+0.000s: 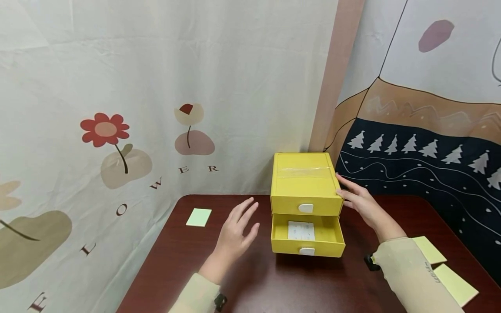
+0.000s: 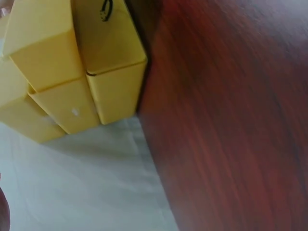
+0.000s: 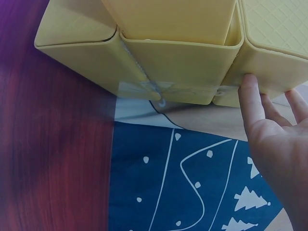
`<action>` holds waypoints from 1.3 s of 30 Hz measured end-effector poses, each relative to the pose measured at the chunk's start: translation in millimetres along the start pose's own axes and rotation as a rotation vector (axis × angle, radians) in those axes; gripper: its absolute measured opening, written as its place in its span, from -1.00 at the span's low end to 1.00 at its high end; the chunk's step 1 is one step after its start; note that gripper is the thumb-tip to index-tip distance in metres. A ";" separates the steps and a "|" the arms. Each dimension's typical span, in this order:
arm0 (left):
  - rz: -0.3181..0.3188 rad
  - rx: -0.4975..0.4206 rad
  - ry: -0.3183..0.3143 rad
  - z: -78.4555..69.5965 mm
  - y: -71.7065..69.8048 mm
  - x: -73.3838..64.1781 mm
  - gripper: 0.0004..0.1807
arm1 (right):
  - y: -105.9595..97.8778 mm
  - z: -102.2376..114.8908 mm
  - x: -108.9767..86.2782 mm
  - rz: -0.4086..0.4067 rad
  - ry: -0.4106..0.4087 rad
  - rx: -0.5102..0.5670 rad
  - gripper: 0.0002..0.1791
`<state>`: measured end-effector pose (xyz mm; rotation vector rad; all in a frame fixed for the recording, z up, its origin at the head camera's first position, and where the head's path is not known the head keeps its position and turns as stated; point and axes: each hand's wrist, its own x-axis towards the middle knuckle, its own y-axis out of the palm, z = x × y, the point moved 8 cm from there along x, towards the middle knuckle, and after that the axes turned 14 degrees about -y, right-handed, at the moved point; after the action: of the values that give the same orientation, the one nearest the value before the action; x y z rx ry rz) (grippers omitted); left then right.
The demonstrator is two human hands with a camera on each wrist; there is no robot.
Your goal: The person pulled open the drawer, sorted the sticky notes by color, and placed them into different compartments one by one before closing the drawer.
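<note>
Yellow drawer cabinet (image 1: 305, 176) stands at the table's far edge, three tiers by the wrist views; taken as the clock's centre, 12 away from the person. Its pulled-out drawer (image 1: 285, 247) juts toward 6, a white paper (image 1: 301, 231) lying inside. Plastic by the look: probably light, stiff, smooth enough to skid if pushed one-sided. Best hold for the drawer: its white pull tab (image 1: 307, 251), with the cabinet steadied by a side wall. Clear tape (image 1: 304, 172) crosses the top. Right hand (image 1: 364, 203) at 3: fingers extended, tips resting on the top tier's side, not gripping. Left hand (image 1: 233, 232) at 8: released, fingers spread, touching nothing. Farther out: green note pad (image 1: 198, 217) near 9, two yellowish pads (image 1: 455, 284) near 4, all on dark red table (image 1: 164, 269). Pale curtain (image 1: 242, 87) behind, toward 12.
</note>
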<state>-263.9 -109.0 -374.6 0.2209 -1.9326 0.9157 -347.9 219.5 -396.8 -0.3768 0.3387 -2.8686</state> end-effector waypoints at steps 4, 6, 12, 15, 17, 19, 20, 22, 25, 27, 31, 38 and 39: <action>0.008 0.013 -0.090 19.0 -1.1 -3.8 -0.46 | 0.0 -0.1 0.2 0.001 0.001 0.001 -0.23; 0.040 0.025 -0.164 31.1 0.1 -6.3 -0.42 | 0.0 -0.2 0.1 0.001 0.002 0.000 -0.23; 0.154 0.059 -0.421 71.5 5.1 -18.3 -0.29 | -0.1 -0.7 0.1 -0.002 0.007 0.004 -0.23; 0.184 0.093 -0.508 89.5 6.2 -25.0 -0.26 | -0.1 -0.8 0.4 -0.001 0.005 0.005 -0.23; 0.200 0.115 -0.557 100.7 6.8 -29.0 -0.24 | -0.2 -0.9 0.6 -0.001 0.003 0.005 -0.23; 0.217 0.149 -0.603 112.3 7.8 -33.1 -0.23 | -0.5 -1.3 0.8 -0.001 0.001 0.004 -0.24; 0.224 0.167 -0.622 117.7 8.2 -35.0 -0.23 | -0.6 -1.5 0.8 -0.001 0.001 0.003 -0.24; 0.233 0.189 -0.652 127.0 8.2 -38.2 -0.23 | -0.7 -1.7 0.9 0.001 0.000 0.000 -0.24; 0.242 0.222 -0.689 139.2 6.8 -41.8 -0.24 | -0.7 -1.6 1.0 0.006 -0.003 -0.003 -0.24; 0.251 0.242 -0.714 147.2 6.0 -43.9 -0.24 | -1.0 -1.4 0.9 0.006 -0.002 -0.007 -0.24; 0.282 0.295 -0.773 165.9 5.8 -50.5 -0.22 | -1.8 -1.0 0.5 -0.002 -0.002 -0.004 -0.24; 0.373 0.356 -0.934 196.3 2.5 -68.3 -0.19 | -1.1 -2.2 1.0 -0.001 0.003 -0.006 -0.24; 0.386 0.363 -0.951 199.6 2.6 -70.5 -0.19 | -1.1 -2.2 0.9 -0.001 0.001 -0.007 -0.24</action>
<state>-364.3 -257.7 -487.0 0.5908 -2.7113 1.6180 -349.6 220.7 -398.4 -0.3773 0.3489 -2.8691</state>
